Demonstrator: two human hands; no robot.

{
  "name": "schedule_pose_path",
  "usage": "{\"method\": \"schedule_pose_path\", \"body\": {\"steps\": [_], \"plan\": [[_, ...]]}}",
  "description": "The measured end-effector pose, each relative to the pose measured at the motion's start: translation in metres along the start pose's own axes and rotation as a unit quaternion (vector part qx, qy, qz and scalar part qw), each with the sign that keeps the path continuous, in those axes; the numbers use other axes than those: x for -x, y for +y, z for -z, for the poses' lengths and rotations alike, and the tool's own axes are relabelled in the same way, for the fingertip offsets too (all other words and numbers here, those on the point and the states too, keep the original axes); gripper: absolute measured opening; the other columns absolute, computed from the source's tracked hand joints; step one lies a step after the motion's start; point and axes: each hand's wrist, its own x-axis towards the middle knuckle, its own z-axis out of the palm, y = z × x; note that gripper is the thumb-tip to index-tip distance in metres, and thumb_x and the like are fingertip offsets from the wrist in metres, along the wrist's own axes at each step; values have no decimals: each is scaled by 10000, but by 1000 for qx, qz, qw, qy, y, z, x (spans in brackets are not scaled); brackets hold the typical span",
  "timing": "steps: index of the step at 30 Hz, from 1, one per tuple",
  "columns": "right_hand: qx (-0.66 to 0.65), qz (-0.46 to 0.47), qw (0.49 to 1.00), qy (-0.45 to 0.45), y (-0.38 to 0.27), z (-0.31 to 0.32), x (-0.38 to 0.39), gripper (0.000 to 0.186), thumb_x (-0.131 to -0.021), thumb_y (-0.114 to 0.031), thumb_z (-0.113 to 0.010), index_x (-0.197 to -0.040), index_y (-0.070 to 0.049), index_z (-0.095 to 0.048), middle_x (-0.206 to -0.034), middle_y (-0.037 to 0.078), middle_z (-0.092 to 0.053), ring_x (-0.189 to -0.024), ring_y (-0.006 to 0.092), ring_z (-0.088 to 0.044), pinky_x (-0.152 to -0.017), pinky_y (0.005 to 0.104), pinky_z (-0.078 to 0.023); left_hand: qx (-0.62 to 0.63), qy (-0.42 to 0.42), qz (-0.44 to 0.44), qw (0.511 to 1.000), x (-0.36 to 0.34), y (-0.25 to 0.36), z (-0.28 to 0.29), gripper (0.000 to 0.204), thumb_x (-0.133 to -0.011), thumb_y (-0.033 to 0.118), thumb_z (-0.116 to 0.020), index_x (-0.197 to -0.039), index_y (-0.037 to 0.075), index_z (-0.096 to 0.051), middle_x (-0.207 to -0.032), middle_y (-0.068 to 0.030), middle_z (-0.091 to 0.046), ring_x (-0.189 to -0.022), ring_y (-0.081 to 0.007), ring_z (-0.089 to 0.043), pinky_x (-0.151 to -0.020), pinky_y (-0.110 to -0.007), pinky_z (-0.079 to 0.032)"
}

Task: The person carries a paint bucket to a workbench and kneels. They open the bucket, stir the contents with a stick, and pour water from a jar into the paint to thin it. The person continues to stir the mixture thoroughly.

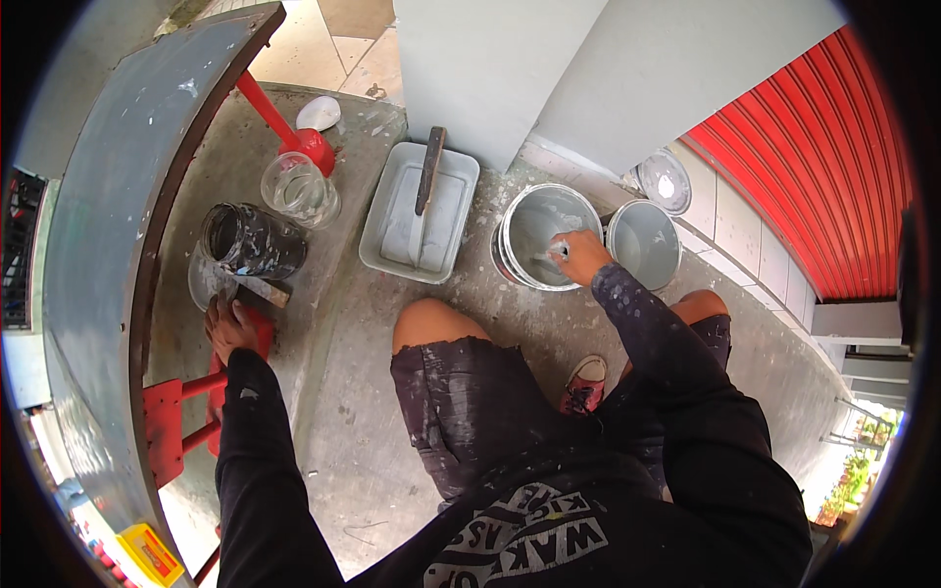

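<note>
My right hand [580, 257] reaches over the white bucket [545, 208], with fingers curled together. A small pale bit shows at the fingertips, but what they grip is hard to make out. Greyish white paint coats the bucket's inside. At the left, my left hand [231, 329] rests with fingers apart beside a clear round lid [204, 282] and a short wooden-looking strip [265, 291]. Right behind that hand stands a dark, paint-smeared jar [270, 245], tilted on its side toward the left.
A grey tray [371, 216] bears a dark-handled, pale-bladed tool [428, 181]. A second bucket [644, 243] and a paint-stained lid [667, 183] stand right. Clear plastic containers [304, 191] sit left, near a red-legged grey bench [127, 196]. A red shutter [823, 167] lies beyond.
</note>
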Motion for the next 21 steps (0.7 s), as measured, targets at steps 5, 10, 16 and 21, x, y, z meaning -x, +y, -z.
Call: {"method": "schedule_pose_path", "body": {"steps": [5,10,16,21], "plan": [[-93,-30,995,-6,-16,27,17,370,-908,-377,-700,-1180,-126,-717,-1098,201,-702,-1141,387,-577,-1056,448,-429,6,5,2,1000,0,-3,-3,445,-990,306,-507,-1365,77,-579,-1388,-169,-565,-1292,-393,-497,-1090,-494,-382],[-116,40,989,81,-21,72,43,289,-923,-302,-692,-1128,-102,-728,-1009,124,-733,-848,258,-617,-848,377,-478,-2,2,1,1000,1,-4,-2,443,-989,305,-511,-1366,83,-579,-1392,-163,-566,-1293,-390,-498,-1091,-493,-380],[-191,45,967,163,-29,121,67,229,-923,-224,-706,-1108,-91,-736,-926,90,-750,-743,223,-655,-726,325,-514,-7,5,-5,1000,1,-6,-4,445,-987,304,-515,-1378,99,-570,-1384,-158,-572,-1286,-390,-504,-1086,-499,-385],[-206,58,959,188,-28,132,68,222,-914,-194,-718,-1109,-89,-740,-927,91,-752,-756,186,-655,-703,302,-506,2,4,-6,1000,1,-7,-5,450,-987,308,-515,-1383,101,-565,-1385,-159,-572,-1286,-393,-504,-1087,-502,-384]]}}
